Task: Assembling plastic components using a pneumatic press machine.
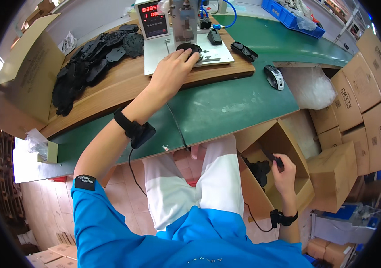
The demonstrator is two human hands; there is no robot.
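My left hand (172,71) reaches onto the white base plate (154,64) of a small bench press (185,22). Its fingers close on a rounded black plastic part (189,48) under the press head; the part's underside is hidden. Off to the right and lower, my right hand (285,176) is above an open cardboard box (295,154), its fingers closed around a small dark plastic part (279,161). Inside that box lies a heap of black parts (259,171).
A wooden board (110,96) carries the press, its red-digit control box (154,20) and a pile of black plastic parts (94,60). Right of the press lie a black shell (244,51) and a silver-black computer mouse (274,77). Stacked cartons (351,96) stand at right.
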